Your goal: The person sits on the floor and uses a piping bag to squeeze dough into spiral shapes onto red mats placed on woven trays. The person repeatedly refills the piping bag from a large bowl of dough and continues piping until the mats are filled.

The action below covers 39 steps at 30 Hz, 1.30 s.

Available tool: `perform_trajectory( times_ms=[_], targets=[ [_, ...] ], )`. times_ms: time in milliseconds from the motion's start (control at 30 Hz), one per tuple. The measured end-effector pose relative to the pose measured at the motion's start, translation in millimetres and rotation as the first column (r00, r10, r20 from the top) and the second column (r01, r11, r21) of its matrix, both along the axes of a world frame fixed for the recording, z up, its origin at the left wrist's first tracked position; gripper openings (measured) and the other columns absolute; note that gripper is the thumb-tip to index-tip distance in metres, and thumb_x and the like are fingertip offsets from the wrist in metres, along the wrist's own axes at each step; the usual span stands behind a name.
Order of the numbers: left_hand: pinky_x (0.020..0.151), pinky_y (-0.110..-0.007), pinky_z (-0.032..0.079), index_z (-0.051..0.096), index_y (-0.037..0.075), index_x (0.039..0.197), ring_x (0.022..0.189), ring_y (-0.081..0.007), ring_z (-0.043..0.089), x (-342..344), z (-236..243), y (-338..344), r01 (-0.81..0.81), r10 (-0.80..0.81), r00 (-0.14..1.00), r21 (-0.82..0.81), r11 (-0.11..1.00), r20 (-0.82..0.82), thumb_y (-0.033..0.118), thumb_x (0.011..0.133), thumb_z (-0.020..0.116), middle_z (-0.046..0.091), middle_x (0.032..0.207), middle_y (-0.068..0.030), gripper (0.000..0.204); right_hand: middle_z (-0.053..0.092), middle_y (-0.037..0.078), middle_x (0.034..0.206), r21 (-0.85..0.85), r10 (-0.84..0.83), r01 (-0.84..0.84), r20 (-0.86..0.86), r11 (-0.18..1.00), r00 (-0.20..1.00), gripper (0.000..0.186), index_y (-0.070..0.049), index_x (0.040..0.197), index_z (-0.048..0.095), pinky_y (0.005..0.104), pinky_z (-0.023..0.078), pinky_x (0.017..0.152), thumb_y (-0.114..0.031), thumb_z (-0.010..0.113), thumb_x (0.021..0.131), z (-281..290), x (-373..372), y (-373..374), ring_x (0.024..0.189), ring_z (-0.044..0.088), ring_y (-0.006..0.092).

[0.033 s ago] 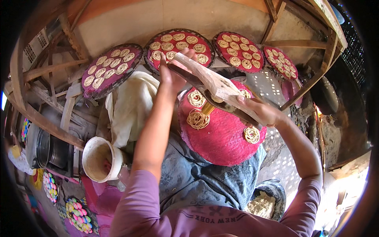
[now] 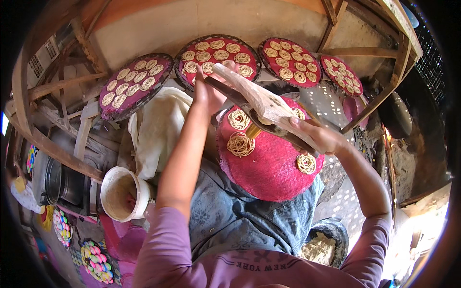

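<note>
My left hand (image 2: pixel 211 91) grips the upper left end of a two-lever wooden press (image 2: pixel 254 98), pale on top with a dark lower bar. My right hand (image 2: pixel 319 134) grips its lower right end. A brass cylinder (image 2: pixel 253 129) hangs beneath the press, over a round red tray (image 2: pixel 266 173) resting on my lap. Several coiled pale noodle nests (image 2: pixel 240 144) sit on that tray, partly hidden under the press.
Four round red trays (image 2: pixel 213 67) of coiled nests line the back wall. Wooden beams (image 2: pixel 62 149) frame both sides. A white bucket (image 2: pixel 120 192), pale cloth (image 2: pixel 158 125) and dark pots (image 2: pixel 53 180) are at left. A tub of pale dough (image 2: pixel 317 247) sits low right.
</note>
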State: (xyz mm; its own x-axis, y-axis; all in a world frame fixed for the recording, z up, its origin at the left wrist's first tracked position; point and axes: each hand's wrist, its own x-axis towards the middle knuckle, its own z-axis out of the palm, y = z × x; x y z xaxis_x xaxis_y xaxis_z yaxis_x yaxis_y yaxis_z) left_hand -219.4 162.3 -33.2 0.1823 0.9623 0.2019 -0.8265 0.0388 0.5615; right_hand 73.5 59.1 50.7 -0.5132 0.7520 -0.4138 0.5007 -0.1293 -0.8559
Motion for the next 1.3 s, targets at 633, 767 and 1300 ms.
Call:
perform_trajectory(
  times_ms=[633,767,1300],
  targets=[
    [0.105,-0.035,0.031,0.056,0.009,0.127,0.116,-0.0158,0.049,27.6,-22.9,-49.7,0.055,-0.202,0.149,-0.196,0.979,-0.968,0.066,0.096,0.023,0.064,0.113,-0.0076,0.073,0.061,0.010,0.091,0.064,-0.037,0.043,-0.099,0.997,0.994,0.079,0.007,0.125,0.051,0.0278,0.048,0.064,-0.063,0.051,0.090,-36.0,20.1,9.6,0.075,0.058,0.0136],
    [0.105,-0.039,0.031,0.053,0.011,0.132,0.115,-0.0213,0.053,18.1,-31.6,-55.0,0.061,-0.108,0.114,-0.101,0.993,-0.988,0.061,0.099,0.026,0.065,0.121,-0.0102,0.066,0.061,0.010,0.091,0.091,-0.093,0.098,-0.061,0.991,0.994,0.080,0.008,0.127,0.050,0.0272,0.049,0.064,-0.063,0.051,0.089,-36.5,19.9,9.9,0.075,0.059,0.0135],
    [0.105,-0.044,0.038,0.034,0.014,0.145,0.123,-0.0284,0.050,-38.5,81.4,-139.9,-0.238,0.281,0.951,0.276,0.931,-0.127,0.077,0.088,0.026,0.048,0.140,-0.0175,0.085,0.061,0.018,0.114,0.166,0.203,-0.170,-0.202,0.971,0.958,0.087,0.007,0.135,0.044,0.0362,0.049,0.081,-0.065,0.053,0.087,12.4,-23.7,-41.5,0.098,0.059,0.0228]
  ],
)
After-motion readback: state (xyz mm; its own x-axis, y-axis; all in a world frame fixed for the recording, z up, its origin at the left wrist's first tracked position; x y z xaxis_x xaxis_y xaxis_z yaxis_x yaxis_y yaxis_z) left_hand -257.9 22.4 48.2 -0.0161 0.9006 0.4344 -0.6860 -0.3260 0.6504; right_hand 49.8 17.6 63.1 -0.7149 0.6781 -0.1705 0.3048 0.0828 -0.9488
